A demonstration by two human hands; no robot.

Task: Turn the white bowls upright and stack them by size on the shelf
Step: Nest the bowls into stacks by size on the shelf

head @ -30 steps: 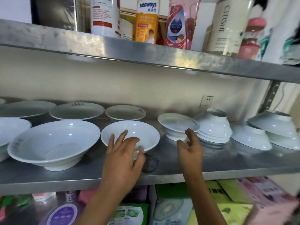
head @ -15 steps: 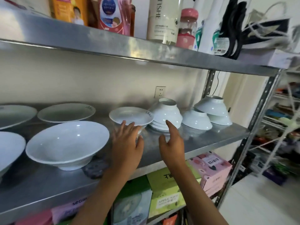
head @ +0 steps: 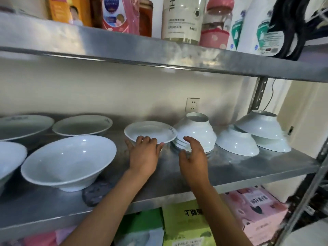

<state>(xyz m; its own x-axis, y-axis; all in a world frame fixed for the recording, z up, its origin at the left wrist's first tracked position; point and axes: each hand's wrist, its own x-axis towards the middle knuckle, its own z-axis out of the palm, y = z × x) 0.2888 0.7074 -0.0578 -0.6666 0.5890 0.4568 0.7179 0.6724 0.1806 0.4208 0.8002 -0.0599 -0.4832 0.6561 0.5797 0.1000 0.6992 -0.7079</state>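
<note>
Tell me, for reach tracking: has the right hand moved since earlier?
Yes, the right hand went rightward, from the shallow upright white bowl to the upside-down white bowl stack.

left hand [head: 144, 158] grips small upright bowl [head: 150, 131] rim; right hand [head: 193, 155] open beside upside-down stack [head: 196, 133].

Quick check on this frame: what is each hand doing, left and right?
Left hand: grip on the near rim of the small upright bowl.
Right hand: open, empty, just in front of the upside-down bowl stack.
</note>
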